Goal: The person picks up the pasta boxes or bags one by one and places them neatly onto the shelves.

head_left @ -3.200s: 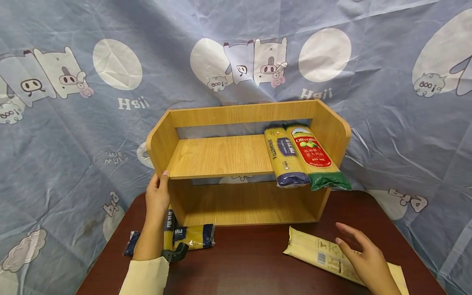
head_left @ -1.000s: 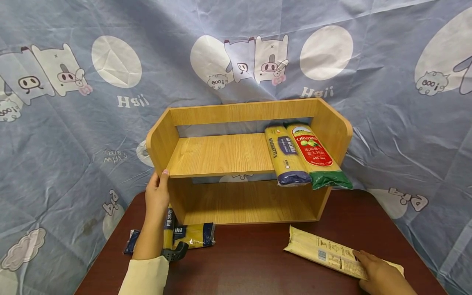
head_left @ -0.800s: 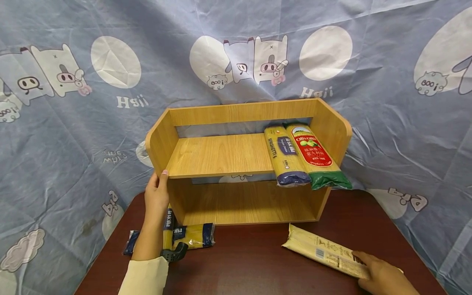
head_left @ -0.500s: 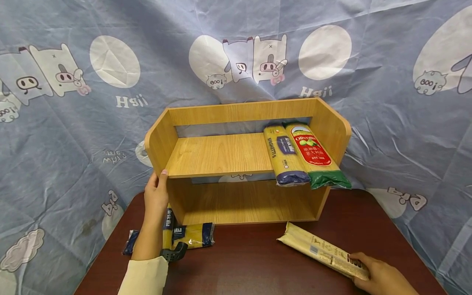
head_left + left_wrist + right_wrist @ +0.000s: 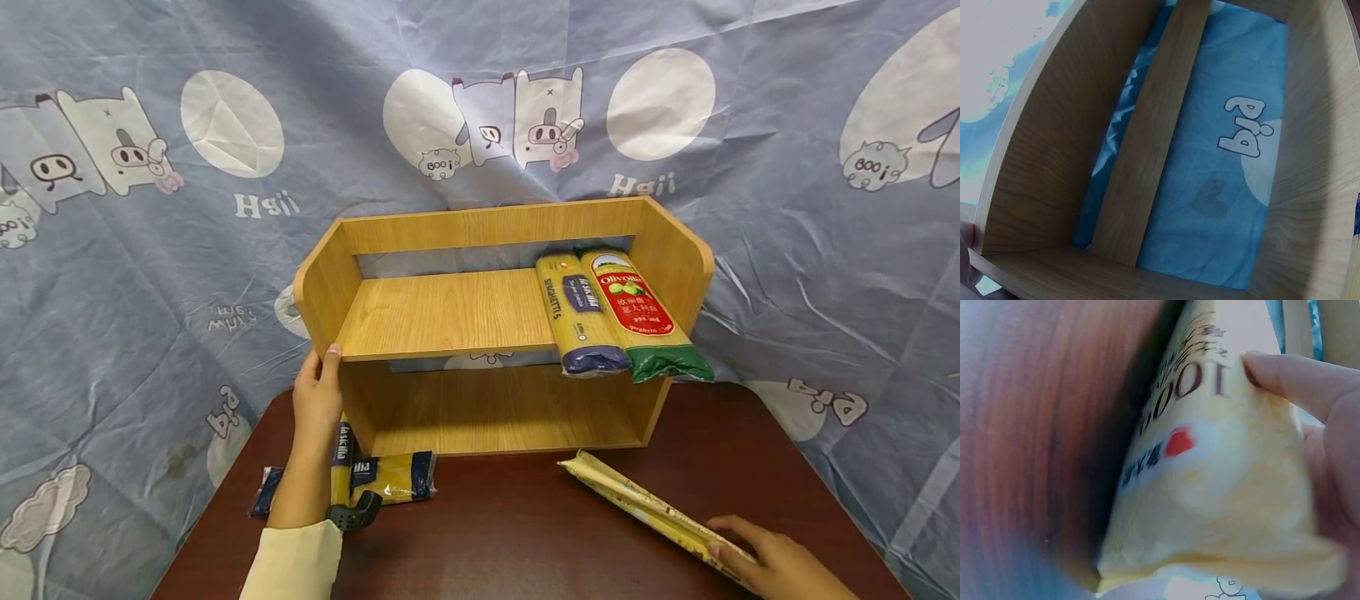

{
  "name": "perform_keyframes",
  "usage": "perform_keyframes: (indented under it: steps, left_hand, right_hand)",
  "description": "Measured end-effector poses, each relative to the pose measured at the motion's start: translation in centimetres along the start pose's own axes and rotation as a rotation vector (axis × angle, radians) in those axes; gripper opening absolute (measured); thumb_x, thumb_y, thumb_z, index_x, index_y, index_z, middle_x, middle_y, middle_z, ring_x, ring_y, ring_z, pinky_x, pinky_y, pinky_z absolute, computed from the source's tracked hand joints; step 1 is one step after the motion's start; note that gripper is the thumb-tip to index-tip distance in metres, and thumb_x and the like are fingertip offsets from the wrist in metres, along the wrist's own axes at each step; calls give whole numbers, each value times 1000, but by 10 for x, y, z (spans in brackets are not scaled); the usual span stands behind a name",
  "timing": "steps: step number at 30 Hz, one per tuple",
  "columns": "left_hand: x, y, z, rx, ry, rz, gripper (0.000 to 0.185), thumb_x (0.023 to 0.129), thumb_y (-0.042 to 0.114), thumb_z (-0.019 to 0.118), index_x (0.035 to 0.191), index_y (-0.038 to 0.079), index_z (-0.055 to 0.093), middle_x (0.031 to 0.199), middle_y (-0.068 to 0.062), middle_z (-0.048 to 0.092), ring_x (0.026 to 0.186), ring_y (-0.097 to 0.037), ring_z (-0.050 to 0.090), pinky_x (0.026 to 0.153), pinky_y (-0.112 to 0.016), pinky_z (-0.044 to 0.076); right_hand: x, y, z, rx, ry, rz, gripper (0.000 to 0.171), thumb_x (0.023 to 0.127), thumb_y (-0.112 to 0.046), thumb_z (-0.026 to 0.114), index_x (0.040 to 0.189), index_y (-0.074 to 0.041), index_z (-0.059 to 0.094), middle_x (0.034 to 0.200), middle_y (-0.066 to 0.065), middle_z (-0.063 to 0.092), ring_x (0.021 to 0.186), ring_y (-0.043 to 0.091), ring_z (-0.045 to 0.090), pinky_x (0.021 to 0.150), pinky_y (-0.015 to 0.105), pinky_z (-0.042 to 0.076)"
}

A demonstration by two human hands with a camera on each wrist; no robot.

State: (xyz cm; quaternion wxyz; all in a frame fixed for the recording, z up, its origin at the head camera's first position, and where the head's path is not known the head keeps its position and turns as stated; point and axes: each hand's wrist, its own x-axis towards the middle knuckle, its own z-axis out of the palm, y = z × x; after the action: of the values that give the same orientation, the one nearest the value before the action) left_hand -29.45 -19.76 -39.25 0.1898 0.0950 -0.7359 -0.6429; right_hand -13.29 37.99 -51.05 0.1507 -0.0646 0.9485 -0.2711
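The right hand (image 5: 776,567) has its fingers curled round the near end of a pale pasta pack (image 5: 645,507), tipped on edge on the table (image 5: 510,533), right of centre. The left hand (image 5: 318,402) rests against the shelf's (image 5: 450,312) left wall, fingers straight and together. Two packs (image 5: 611,312) lie on the shelf board, far right.

Left hand (image 5: 318,398) flat, right hand (image 5: 776,560) gripping
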Motion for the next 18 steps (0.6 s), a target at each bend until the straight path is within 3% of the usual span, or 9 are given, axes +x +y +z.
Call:
perform_keyframes:
  steps: [5,8,10,11,14,18]
  left_hand:
    - [0,0,0,-3,0,-4,58,102,56,50,153,28,45,148,-14,53,133,-32,50,114,-52,38]
    - [-1,1,0,0,-1,-3,58,102,56,49,153,28,45,148,-14,53,132,-32,51,114,-51,38]
    - [-1,2,0,2,-1,2,58,102,56,49,153,28,45,148,-14,54,132,-32,51,114,-51,38]
    - [-1,2,0,2,-1,3,58,102,56,49,153,29,45,148,-13,54,132,-32,51,114,-51,38]
    - [-1,2,1,1,-1,8,57,102,56,49,153,30,46,148,-13,54,132,-31,51,114,-50,38]
    - [-1,2,1,-3,-5,8,58,101,56,50,152,29,46,148,-13,54,132,-32,51,114,-51,38]
  right_hand:
    - [-4,5,-6,13,-13,-45,39,108,-40,46,132,-12,59,124,9,67,96,-5,60,73,33,54]
    - [-5,8,-11,39,-30,-29,42,108,-40,44,135,-10,57,129,12,65,102,-9,56,76,30,53]
    - [-5,9,-16,97,-58,-16,48,109,-38,43,139,-3,53,133,19,62,114,6,61,83,38,55]
    - [-4,10,-18,123,-75,-13,50,109,-38,41,140,0,52,134,20,61,114,9,61,83,35,55]
    - [-2,10,-22,246,-124,26,59,110,-36,39,144,13,42,139,34,53,126,42,57,92,53,53]
    - [-1,20,-21,593,-268,2,56,112,-30,33,143,15,39,130,32,59,115,43,62,90,50,55]
